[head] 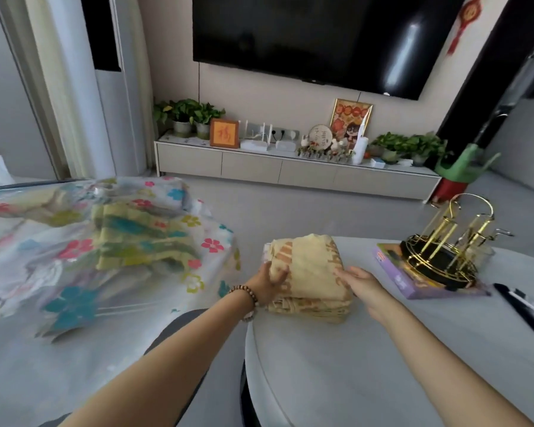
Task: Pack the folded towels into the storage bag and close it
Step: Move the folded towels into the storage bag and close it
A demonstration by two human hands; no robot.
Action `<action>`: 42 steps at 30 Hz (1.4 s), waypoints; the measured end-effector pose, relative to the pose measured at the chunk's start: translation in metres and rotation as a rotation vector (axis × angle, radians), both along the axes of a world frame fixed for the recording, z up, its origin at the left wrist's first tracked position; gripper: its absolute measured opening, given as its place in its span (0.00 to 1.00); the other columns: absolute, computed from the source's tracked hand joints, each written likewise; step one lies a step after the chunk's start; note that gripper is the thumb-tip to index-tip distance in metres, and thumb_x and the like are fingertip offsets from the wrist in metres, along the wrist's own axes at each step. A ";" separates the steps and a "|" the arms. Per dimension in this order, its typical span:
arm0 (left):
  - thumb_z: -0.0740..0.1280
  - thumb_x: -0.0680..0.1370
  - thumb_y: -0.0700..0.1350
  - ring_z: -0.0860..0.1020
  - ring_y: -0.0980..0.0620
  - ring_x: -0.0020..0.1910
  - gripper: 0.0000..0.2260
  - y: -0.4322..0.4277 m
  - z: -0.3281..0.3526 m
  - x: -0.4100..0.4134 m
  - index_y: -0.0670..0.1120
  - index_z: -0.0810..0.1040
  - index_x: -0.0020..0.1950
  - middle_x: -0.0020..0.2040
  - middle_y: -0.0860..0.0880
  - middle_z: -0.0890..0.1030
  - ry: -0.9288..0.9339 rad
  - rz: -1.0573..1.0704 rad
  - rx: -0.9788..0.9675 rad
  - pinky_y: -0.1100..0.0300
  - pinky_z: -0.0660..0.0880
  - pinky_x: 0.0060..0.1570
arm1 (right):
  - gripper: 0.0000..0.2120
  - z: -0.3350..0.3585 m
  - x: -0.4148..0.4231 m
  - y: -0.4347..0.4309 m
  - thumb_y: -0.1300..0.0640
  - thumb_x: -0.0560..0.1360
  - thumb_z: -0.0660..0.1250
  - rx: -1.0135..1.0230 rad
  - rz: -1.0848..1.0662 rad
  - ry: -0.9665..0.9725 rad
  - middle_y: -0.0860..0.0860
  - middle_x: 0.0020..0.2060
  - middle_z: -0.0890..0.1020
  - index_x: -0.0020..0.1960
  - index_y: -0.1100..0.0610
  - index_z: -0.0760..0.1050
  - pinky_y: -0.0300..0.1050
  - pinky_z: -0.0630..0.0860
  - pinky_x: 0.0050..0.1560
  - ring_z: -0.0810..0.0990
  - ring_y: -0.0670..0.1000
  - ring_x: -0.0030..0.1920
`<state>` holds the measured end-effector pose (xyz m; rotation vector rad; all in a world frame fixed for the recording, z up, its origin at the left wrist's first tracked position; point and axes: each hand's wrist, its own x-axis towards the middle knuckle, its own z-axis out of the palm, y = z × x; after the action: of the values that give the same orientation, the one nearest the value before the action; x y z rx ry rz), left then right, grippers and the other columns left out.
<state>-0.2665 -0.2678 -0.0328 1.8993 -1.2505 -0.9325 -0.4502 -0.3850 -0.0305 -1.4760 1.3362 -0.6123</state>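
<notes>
A stack of folded yellow towels with orange patterns (313, 266) lies on the round grey table (367, 359). My left hand (269, 282) grips the stack's left edge. My right hand (363, 283) rests with straight fingers against its right side. On the left lies the clear storage bag printed with coloured flowers (74, 272), spread on a pale surface. A folded yellow-green towel (142, 238) shows through the bag.
A purple box (413, 282) with a gold-and-black rack (447, 251) on it stands at the table's right. A black object (521, 306) lies near the right edge. A TV cabinet with plants and frames (290, 167) runs along the far wall.
</notes>
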 end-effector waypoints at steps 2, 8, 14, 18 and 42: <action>0.54 0.80 0.51 0.68 0.42 0.67 0.23 -0.006 -0.007 -0.002 0.40 0.58 0.71 0.70 0.39 0.67 0.042 0.013 -0.010 0.55 0.64 0.64 | 0.20 0.001 0.008 -0.006 0.52 0.74 0.69 0.038 0.043 0.003 0.55 0.52 0.82 0.61 0.63 0.75 0.39 0.74 0.45 0.80 0.52 0.51; 0.48 0.80 0.56 0.71 0.44 0.64 0.24 -0.013 -0.014 -0.003 0.43 0.57 0.72 0.69 0.40 0.68 0.039 -0.079 0.056 0.58 0.67 0.58 | 0.25 0.008 0.030 -0.019 0.49 0.69 0.75 0.104 0.030 -0.037 0.57 0.54 0.82 0.60 0.60 0.75 0.48 0.77 0.54 0.81 0.57 0.54; 0.51 0.79 0.56 0.71 0.45 0.64 0.23 0.024 0.022 -0.003 0.46 0.61 0.70 0.67 0.41 0.71 -0.067 -0.027 -0.143 0.54 0.67 0.64 | 0.21 0.040 0.036 0.007 0.54 0.72 0.71 0.274 0.174 -0.338 0.55 0.48 0.84 0.62 0.60 0.74 0.46 0.79 0.41 0.83 0.54 0.47; 0.53 0.76 0.61 0.67 0.64 0.61 0.24 0.097 0.072 0.023 0.52 0.65 0.68 0.64 0.57 0.71 -0.380 0.009 -0.546 0.71 0.61 0.59 | 0.24 0.072 0.029 0.039 0.51 0.66 0.72 0.300 0.304 -0.531 0.56 0.48 0.86 0.59 0.60 0.76 0.44 0.81 0.37 0.86 0.54 0.47; 0.56 0.80 0.50 0.81 0.42 0.39 0.16 0.385 0.082 0.196 0.42 0.79 0.47 0.38 0.42 0.83 -0.854 0.496 -0.188 0.50 0.76 0.41 | 0.27 0.060 0.172 0.276 0.50 0.57 0.82 0.622 1.083 -0.223 0.58 0.48 0.82 0.50 0.62 0.82 0.48 0.78 0.52 0.82 0.56 0.47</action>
<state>-0.0702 0.1175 0.0492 2.3650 -1.1349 0.2932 -0.2778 -0.1086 0.0296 -1.3002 0.3419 0.3221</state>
